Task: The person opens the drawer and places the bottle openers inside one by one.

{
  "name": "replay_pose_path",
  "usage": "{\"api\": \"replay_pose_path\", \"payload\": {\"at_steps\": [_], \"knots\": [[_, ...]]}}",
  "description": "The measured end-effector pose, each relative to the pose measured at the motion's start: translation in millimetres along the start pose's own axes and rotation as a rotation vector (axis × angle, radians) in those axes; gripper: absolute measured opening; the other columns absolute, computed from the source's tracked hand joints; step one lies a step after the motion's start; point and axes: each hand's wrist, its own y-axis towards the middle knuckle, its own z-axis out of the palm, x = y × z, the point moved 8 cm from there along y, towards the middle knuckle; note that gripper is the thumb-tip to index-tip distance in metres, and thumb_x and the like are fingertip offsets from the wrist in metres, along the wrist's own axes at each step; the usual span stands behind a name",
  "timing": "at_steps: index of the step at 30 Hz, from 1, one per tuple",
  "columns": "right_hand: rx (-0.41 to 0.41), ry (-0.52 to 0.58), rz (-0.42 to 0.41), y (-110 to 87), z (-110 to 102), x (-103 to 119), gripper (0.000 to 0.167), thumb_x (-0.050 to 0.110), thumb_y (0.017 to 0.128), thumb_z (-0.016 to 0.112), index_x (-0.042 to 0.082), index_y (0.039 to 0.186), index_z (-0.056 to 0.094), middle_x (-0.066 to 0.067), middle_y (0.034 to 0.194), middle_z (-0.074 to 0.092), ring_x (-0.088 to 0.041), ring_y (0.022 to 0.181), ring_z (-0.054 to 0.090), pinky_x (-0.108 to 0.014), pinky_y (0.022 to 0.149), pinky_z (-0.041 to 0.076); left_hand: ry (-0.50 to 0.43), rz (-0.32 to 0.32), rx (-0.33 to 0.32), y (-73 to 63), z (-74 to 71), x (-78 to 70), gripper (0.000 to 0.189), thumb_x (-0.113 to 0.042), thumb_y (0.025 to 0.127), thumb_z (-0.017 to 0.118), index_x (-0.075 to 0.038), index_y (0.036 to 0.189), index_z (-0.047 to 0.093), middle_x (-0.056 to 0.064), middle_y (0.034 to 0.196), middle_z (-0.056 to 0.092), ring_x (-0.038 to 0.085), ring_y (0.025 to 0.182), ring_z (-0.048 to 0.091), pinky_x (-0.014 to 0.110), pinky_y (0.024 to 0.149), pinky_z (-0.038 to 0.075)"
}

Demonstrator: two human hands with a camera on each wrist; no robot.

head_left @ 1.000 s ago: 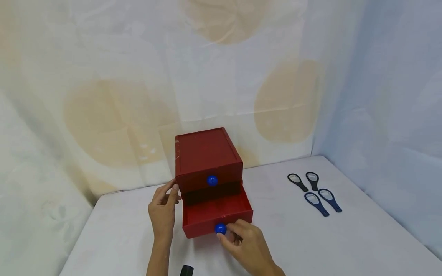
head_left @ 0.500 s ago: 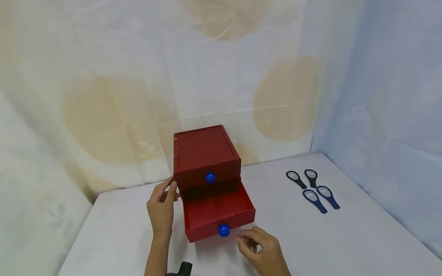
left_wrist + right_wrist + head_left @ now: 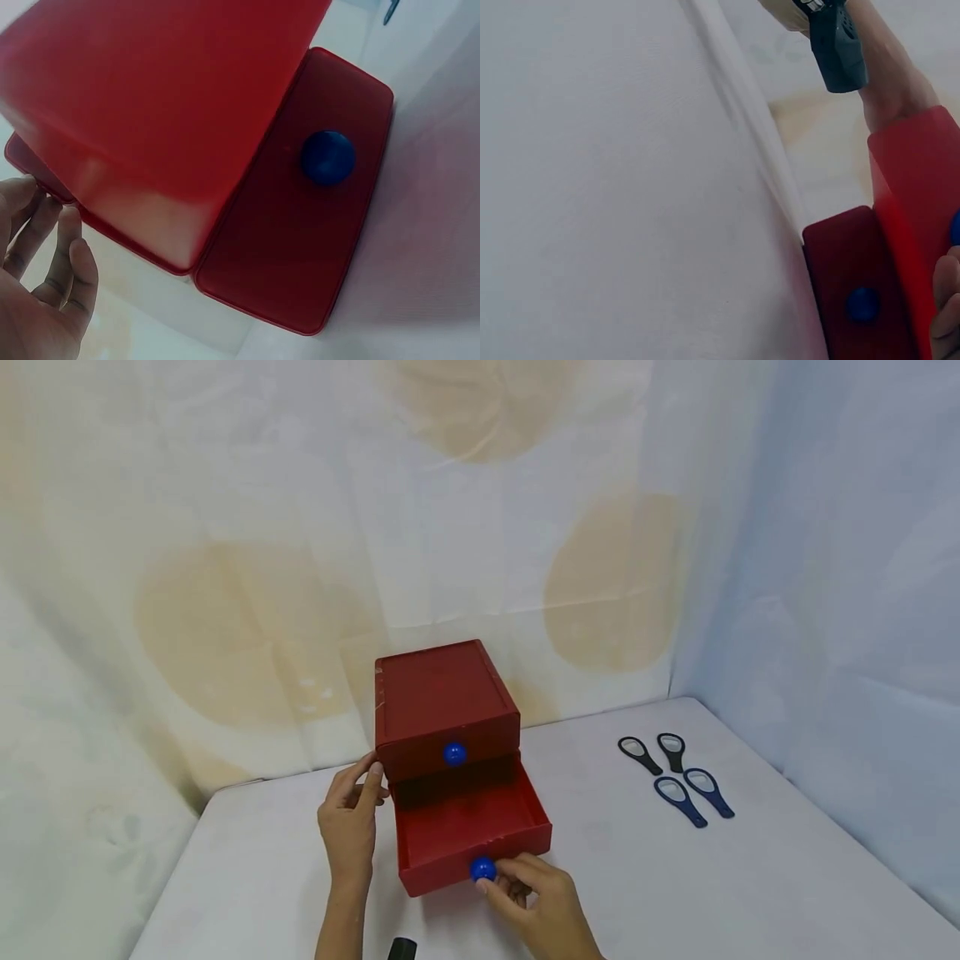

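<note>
A small red drawer cabinet (image 3: pixel 446 689) with two drawers stands on the table, its upper drawer (image 3: pixel 420 760) pushed in. The lower drawer (image 3: pixel 468 818) is pulled far out and has nothing inside. My right hand (image 3: pixel 543 902) pinches the blue lower knob (image 3: pixel 483 869) from the right with thumb and index finger. At the cabinet's left front edge, my left hand (image 3: pixel 351 827) grips with thumb and bent fingers. The left wrist view has these fingertips (image 3: pixel 70 217) at the red edge, and the blue upper knob (image 3: pixel 328 157) to the right.
Two black magnifying glasses (image 3: pixel 640 755) and two dark blue magnifying glasses (image 3: pixel 680 802) lie on the right of the white table (image 3: pixel 600 827). Patterned cloth walls (image 3: pixel 450 543) stand behind and beside it. A black device (image 3: pixel 402 948) sits by the left forearm.
The lower drawer came out a little further. My right hand let go of its knob, moved off to the right, then came back onto it. My left hand stayed at the cabinet edge.
</note>
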Motion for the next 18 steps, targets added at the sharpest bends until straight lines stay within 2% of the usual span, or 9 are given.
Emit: {"api": "replay_pose_path", "payload": {"at_steps": [4,14,18], "knots": [[-0.043,0.007,-0.048,-7.1,-3.4,0.1,0.016,0.031,0.088,0.079,0.015,0.093,0.077,0.014,0.075,0.057,-0.003,0.065,0.056,-0.023,0.060,0.054,0.004,0.008,0.007,1.0,0.0,-1.5,0.026,-0.018,0.099,0.066,-0.009,0.122,0.073,0.007,0.105,0.067,0.026,0.074,0.063,0.021,0.070,0.050],[-0.086,0.068,-0.079,-20.9,-8.9,-1.4,0.012,0.029,0.085,0.082,0.022,0.094,0.077,0.015,0.075,0.059,-0.003,0.061,0.056,-0.025,0.054,0.054,0.034,0.013,-0.011,0.6,0.5,-1.5,0.027,-0.020,0.099,0.065,-0.009,0.122,0.073,0.006,0.105,0.067,0.018,0.073,0.063,0.018,0.070,0.049],[-0.100,0.072,-0.145,-24.5,-10.3,4.1,0.010,0.025,0.085,0.083,0.021,0.093,0.078,0.015,0.074,0.059,-0.002,0.059,0.055,-0.023,0.052,0.053,0.031,0.013,-0.010,-0.4,0.8,-0.2,0.028,-0.020,0.100,0.064,-0.010,0.124,0.072,0.006,0.107,0.066,0.017,0.073,0.064,0.019,0.071,0.051]]}}
